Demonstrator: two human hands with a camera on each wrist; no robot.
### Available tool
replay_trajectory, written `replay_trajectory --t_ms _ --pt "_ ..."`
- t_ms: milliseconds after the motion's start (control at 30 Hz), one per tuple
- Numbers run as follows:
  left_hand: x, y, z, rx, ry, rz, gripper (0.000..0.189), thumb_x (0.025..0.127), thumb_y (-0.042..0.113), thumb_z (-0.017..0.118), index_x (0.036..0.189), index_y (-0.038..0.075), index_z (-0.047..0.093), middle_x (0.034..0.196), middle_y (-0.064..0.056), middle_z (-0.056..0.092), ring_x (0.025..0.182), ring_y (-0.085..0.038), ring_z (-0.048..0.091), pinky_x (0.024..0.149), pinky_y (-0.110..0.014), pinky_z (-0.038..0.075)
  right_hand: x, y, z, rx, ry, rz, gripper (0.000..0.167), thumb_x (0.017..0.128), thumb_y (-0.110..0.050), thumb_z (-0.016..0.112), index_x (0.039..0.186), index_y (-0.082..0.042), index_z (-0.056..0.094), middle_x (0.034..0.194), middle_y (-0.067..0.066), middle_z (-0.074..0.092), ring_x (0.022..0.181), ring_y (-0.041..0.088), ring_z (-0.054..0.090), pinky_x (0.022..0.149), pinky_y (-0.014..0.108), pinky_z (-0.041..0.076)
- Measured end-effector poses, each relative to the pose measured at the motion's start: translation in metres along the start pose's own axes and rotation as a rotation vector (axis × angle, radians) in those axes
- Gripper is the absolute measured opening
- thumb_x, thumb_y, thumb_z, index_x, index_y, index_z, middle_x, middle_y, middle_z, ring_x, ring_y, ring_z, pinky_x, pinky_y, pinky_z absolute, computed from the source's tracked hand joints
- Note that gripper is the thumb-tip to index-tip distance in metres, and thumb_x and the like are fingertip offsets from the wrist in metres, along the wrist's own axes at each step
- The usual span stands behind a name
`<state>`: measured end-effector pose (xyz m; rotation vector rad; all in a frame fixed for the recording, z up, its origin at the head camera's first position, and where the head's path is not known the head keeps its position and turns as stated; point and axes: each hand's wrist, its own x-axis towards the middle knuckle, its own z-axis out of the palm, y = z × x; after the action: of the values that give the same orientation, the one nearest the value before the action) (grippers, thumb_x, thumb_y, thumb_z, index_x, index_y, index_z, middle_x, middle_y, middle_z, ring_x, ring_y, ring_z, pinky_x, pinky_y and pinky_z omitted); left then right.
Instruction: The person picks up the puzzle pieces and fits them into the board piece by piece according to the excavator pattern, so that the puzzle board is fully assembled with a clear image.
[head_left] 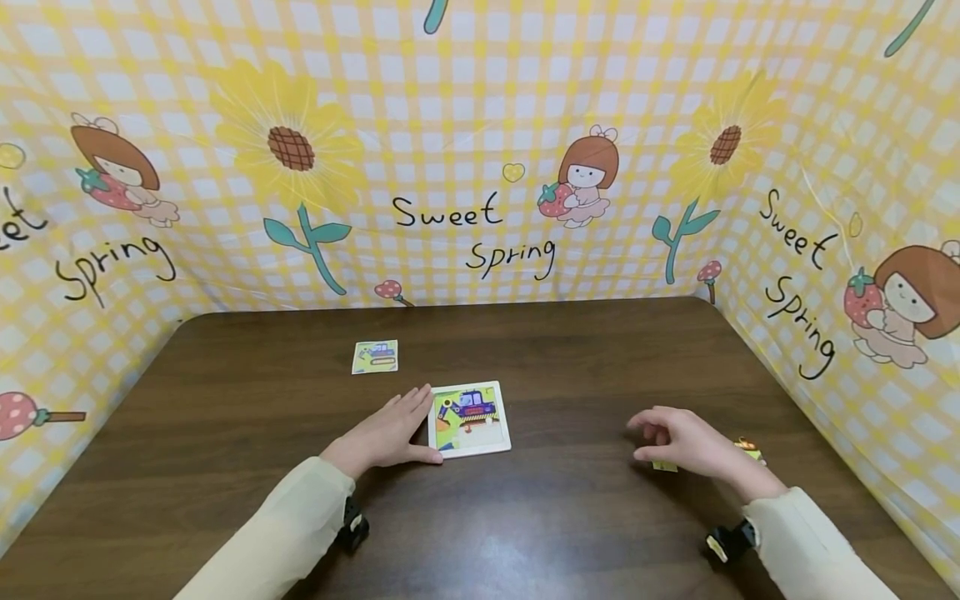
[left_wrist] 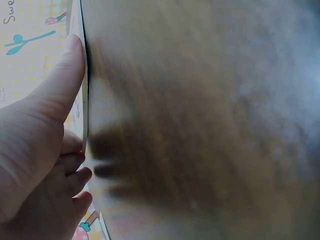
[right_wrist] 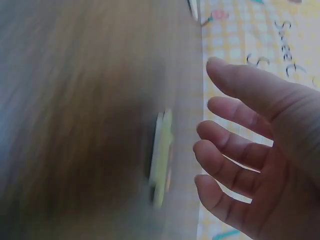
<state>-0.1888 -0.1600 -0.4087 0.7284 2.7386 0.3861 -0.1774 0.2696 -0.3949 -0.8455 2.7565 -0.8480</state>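
Observation:
A white-framed jigsaw puzzle with a purple excavator picture lies on the table, its lower right part showing paler than the rest. My left hand rests against the puzzle's left side, fingers straight and thumb by the near corner. In the left wrist view, the left thumb lies along the frame's edge. My right hand hovers farther right with loosely bent fingers and nothing between them. Under it, a yellow-green puzzle piece shows partly; in the right wrist view, blurred pieces lie apart from the fingertips.
A small picture card with an excavator lies behind the left hand. Another colourful piece shows beyond the right wrist, partly hidden. The brown wooden table is bordered at the back and sides by a yellow checked cloth.

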Motion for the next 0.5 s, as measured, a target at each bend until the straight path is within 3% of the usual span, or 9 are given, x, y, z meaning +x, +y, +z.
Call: replay_trajectory --t_ms 233,500 --pt "0.0 0.001 0.0 0.002 -0.002 -0.009 0.095 0.081 0.054 0.061 0.143 -0.006 0.021 0.149 -0.021 0.015 0.136 -0.034 0.013 0.108 -0.046 0.013 -0.019 0.017 -0.005 -0.061 -0.001 0.023 0.028 0.074 -0.019 0.077 0.093 -0.006 0.061 0.073 -0.004 0.047 0.059 0.003 0.043 0.053 0.023 0.039" --pt "0.0 0.001 -0.001 0.007 -0.002 -0.006 0.095 0.081 0.054 0.061 0.143 -0.006 0.021 0.149 -0.021 0.016 0.136 -0.033 0.014 0.108 -0.046 0.014 -0.028 0.025 -0.007 -0.086 -0.008 0.034 0.026 0.071 -0.015 0.079 0.083 -0.01 0.056 0.071 -0.005 0.046 0.058 0.003 0.04 0.051 0.023 0.037"
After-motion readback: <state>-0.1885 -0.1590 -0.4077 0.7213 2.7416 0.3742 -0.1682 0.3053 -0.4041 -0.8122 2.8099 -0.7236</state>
